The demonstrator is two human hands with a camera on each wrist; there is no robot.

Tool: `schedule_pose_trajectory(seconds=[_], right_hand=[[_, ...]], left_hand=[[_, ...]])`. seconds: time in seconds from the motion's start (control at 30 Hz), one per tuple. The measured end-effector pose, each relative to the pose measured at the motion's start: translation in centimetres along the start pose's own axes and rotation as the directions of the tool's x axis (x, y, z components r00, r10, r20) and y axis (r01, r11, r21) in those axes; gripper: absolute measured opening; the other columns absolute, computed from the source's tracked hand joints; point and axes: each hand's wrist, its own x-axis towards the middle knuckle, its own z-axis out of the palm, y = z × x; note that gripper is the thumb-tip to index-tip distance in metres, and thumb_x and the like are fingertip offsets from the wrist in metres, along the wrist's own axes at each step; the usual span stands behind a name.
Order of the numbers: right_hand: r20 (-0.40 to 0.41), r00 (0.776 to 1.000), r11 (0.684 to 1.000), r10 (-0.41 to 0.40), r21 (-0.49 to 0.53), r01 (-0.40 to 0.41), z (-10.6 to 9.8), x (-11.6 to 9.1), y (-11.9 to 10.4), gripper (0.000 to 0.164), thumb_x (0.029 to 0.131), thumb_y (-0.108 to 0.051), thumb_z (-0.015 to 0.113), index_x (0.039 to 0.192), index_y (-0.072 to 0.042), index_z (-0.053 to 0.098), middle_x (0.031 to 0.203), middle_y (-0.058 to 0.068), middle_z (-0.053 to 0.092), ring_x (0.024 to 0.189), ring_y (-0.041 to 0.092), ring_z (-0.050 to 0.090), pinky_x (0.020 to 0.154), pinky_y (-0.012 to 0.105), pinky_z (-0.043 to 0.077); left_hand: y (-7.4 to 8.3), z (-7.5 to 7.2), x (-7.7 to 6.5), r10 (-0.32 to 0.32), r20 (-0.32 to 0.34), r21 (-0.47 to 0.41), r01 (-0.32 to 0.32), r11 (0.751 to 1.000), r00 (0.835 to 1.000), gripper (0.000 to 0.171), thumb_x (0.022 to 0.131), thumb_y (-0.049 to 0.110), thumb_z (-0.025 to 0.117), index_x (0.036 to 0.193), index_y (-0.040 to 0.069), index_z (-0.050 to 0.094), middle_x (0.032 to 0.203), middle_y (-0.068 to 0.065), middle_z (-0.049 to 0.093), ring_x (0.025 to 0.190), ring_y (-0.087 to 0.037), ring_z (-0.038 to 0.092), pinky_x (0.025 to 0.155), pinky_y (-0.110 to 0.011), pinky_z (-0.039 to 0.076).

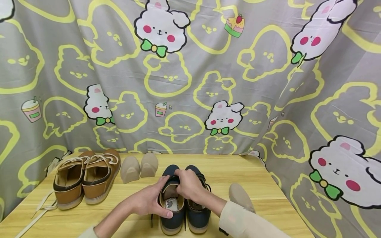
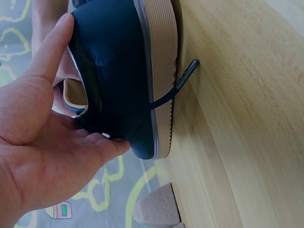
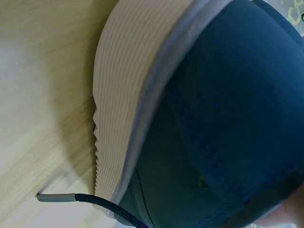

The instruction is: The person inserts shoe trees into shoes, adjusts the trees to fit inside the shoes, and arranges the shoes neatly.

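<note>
Two dark blue lace-up shoes stand side by side, heels toward me, in the head view. My left hand (image 1: 148, 200) grips the left dark blue shoe (image 1: 172, 218), its thumb along the heel collar and its fingers at the far side edge. In the left wrist view that hand (image 2: 52, 147) spans the shoe opening. My right hand (image 1: 190, 185) reaches over from the right, with curled fingers pinching the tongue at the throat of the same shoe; its fingertips are partly hidden inside. A pale printed insole (image 1: 171, 204) shows within. The right dark blue shoe (image 1: 198, 221) is partly covered by my right wrist.
Brown shoes (image 1: 96, 177) with loose pale laces (image 1: 43, 206) stand at the left of the wooden table (image 1: 134, 221). Two beige toe-shaped inserts (image 1: 130, 168) lie beside them. Another beige insert (image 1: 240, 195) is right of my right forearm. A patterned curtain (image 1: 178, 82) hangs behind.
</note>
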Motion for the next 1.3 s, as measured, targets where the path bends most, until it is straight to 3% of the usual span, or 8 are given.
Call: schedule_pose_trajectory(seconds=[0.37, 0.9, 1.17, 1.3], right_hand=[[-0.027, 0.999, 0.998, -0.019, -0.052, 0.018, 0.3, -0.1, -0.2, 0.027, 0.08, 0.002, 0.07, 0.103, -0.012, 0.07, 0.063, -0.002, 0.057, 0.051, 0.006, 0.05, 0.048, 0.018, 0.039], [-0.037, 0.999, 0.998, -0.03, -0.065, 0.027, 0.3, -0.4, -0.5, 0.023, 0.08, 0.0, 0.072, 0.101, -0.01, 0.069, 0.066, 0.001, 0.06, 0.053, 0.009, 0.055, 0.05, 0.019, 0.041], [0.009, 0.998, 0.99, 0.061, -0.128, -0.06, 0.6, -0.3, -1.6, 0.046, 0.078, -0.026, 0.084, 0.116, -0.004, 0.07, 0.083, 0.008, 0.07, 0.067, 0.017, 0.065, 0.055, 0.025, 0.05], [0.01, 0.999, 0.97, 0.044, -0.241, -0.04, 1.0, -0.2, -1.9, 0.054, 0.082, -0.048, 0.082, 0.114, -0.006, 0.072, 0.089, 0.006, 0.072, 0.078, 0.021, 0.069, 0.078, 0.034, 0.059]], left_hand=[[0.0, 0.0, -0.1, 0.02, -0.006, 0.006, -0.02, 1.0, 1.0, 0.122, 0.081, 0.051, 0.083, 0.162, -0.001, 0.008, 0.166, -0.03, 0.012, 0.146, -0.039, 0.039, 0.114, -0.058, 0.036], [0.0, 0.0, 0.0, 0.007, 0.006, 0.0, -0.007, 1.0, 1.0, 0.122, 0.081, 0.05, 0.083, 0.163, 0.0, 0.008, 0.166, -0.029, 0.011, 0.146, -0.039, 0.038, 0.114, -0.058, 0.036], [-0.1, 0.1, 0.1, -0.017, 0.028, -0.034, 0.018, 0.999, 0.999, 0.121, 0.082, 0.047, 0.083, 0.163, 0.002, 0.005, 0.168, -0.026, 0.01, 0.148, -0.039, 0.036, 0.114, -0.058, 0.036], [-0.1, 0.0, 0.2, -0.012, 0.033, -0.036, 0.013, 0.999, 0.999, 0.122, 0.083, 0.047, 0.083, 0.163, 0.002, 0.003, 0.168, -0.026, 0.009, 0.147, -0.038, 0.038, 0.114, -0.057, 0.037]])
